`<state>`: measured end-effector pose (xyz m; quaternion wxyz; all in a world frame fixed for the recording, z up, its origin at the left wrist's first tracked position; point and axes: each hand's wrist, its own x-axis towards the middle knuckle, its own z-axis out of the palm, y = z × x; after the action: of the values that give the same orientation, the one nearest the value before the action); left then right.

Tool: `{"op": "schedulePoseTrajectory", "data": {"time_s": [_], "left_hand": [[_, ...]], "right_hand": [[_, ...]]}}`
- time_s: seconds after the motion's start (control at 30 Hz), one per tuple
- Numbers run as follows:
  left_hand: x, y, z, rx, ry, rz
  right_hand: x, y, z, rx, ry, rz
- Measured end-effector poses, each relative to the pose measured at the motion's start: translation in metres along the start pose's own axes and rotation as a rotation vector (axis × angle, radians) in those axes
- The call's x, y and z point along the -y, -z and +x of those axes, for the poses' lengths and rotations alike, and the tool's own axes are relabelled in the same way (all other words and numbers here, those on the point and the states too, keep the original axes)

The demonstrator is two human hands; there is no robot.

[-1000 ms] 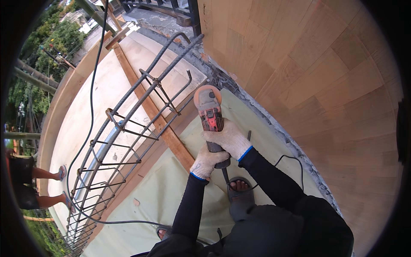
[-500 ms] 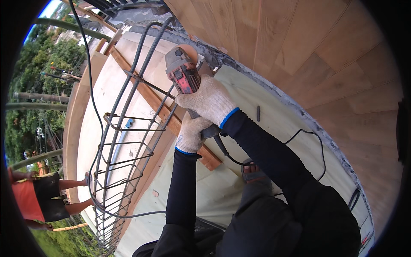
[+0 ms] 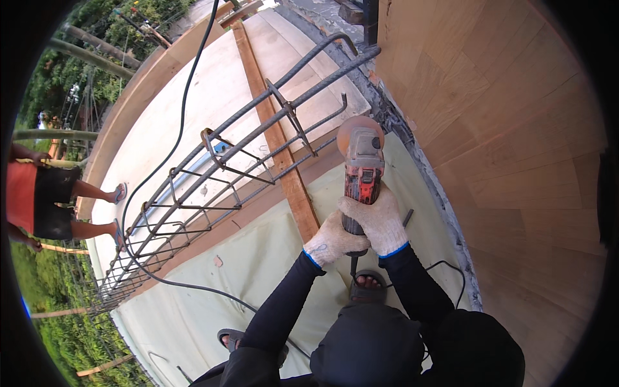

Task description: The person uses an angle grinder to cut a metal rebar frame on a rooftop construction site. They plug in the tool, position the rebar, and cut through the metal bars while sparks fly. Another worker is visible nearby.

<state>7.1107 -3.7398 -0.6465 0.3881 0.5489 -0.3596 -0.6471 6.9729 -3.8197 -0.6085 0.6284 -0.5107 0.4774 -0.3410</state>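
Gripping red-and-grey handheld angle grinder (image 3: pixel 362 174) with both white-gloved hands, left hand (image 3: pixel 332 240) and right hand (image 3: pixel 377 221) fingers clenched round its body, just beside long rusty steel rebar cage (image 3: pixel 213 187) on pale formwork surface (image 3: pixel 213 97).

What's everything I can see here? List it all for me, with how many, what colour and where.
angle grinder: one, red and grey, centre, gripped by both hands
rebar cage: one, rusty grey, lying across the platform, left of centre
wooden batten: one, brown, under the cage
black cable: one, running along the cage
plywood wall: one, tan, right
another person: one, red top, far left
sandals: two, dark, bottom
left hand: white glove, on grinder handle
right hand: white glove, on grinder body
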Motion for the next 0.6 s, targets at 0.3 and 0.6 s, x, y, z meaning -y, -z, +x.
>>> {"op": "schedulePoseTrajectory", "data": {"time_s": [0.3, 0.6], "left_hand": [[-0.045, -0.004, -0.029, 0.066, 0.228, 0.114], [-0.118, -0.015, -0.064, 0.002, 0.391, 0.053]], "right_hand": [[0.012, -0.001, -0.020, 0.019, -0.171, 0.157], [0.033, 0.001, -0.021, 0.198, -0.362, 0.482]]}}
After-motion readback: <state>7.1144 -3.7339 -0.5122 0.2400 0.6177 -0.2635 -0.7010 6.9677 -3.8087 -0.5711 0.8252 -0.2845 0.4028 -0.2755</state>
